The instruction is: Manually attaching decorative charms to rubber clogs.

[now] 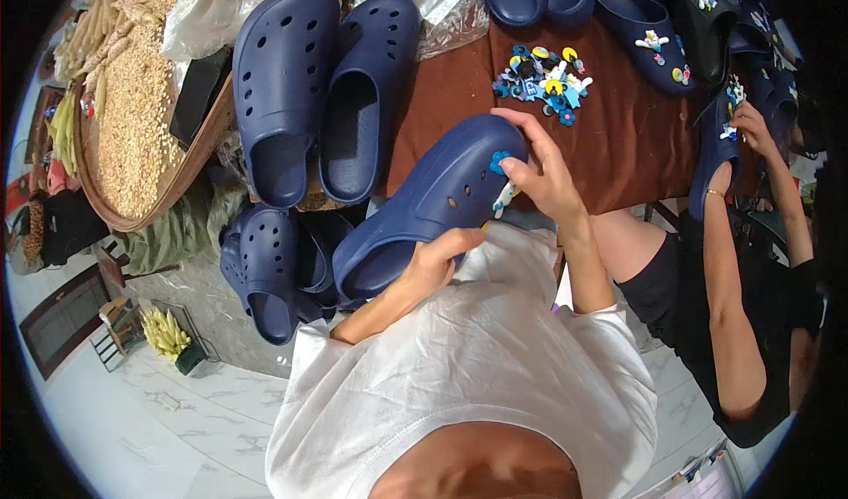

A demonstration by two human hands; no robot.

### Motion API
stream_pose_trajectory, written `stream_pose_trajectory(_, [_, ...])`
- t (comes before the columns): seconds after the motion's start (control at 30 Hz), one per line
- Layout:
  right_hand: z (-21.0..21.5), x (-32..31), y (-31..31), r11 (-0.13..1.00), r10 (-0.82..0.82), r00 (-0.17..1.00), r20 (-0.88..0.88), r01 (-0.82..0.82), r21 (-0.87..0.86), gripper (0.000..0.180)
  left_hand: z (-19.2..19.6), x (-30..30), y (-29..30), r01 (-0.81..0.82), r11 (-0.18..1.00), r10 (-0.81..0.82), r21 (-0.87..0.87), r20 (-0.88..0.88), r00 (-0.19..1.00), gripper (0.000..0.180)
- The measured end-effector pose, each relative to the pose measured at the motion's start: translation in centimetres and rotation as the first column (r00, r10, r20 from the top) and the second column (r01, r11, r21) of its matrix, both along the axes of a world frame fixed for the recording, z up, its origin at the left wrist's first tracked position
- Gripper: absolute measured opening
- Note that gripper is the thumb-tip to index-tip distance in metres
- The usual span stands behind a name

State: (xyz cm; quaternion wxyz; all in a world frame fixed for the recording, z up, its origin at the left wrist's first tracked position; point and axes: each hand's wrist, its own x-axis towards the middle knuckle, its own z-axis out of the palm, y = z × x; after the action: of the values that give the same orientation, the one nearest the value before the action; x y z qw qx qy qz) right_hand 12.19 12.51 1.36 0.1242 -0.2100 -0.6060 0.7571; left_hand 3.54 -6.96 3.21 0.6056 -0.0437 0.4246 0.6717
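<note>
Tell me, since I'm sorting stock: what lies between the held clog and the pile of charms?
In the head view, only bare brown tabletop separates the held clog from the charm pile.

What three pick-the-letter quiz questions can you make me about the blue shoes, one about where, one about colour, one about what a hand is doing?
1. Where is the pile of little charms?
A. in the basket of grain
B. on the brown tabletop
C. on the floor

2. What colour is the clog being held?
A. dark blue
B. red
C. white

3. What is the right hand doing?
A. resting flat on the table
B. holding a cup
C. pressing a charm at the clog's toe

Answers:
1 B, the charms lie on the brown tabletop past the clog.
2 A, it is dark blue like the pair beside it.
3 C, its fingertips pinch at the toe while the left hand grips the heel end.
</note>
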Motion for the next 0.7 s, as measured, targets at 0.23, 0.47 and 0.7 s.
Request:
stream_pose_trajectory(0.23, [-1.0,-0.4,-0.9,0.981,0.009,0.997,0.081,-0.025,0.194,0.058,-0.3,-0.3,0.7,-0.010,0.998,0.000,-0.070,-0.138,0.990,0.041])
stream_pose_trajectory(0.47, [-2.1,-0.8,-2.0,0.972,-0.114,0.984,0.136,0.082,0.219,0.061,-0.4,-1.5,1.5,-0.161,0.982,0.144,0.096,0.166,0.976,0.048])
stream_pose_trajectory(0.7, [-2.8,-0.8,-1.3,0.954,-0.148,0.985,0.089,0.118,0.275,0.058,0.0,-2.7,2.2,-0.210,0.978,0.207,-0.008,0.206,0.956,0.048])
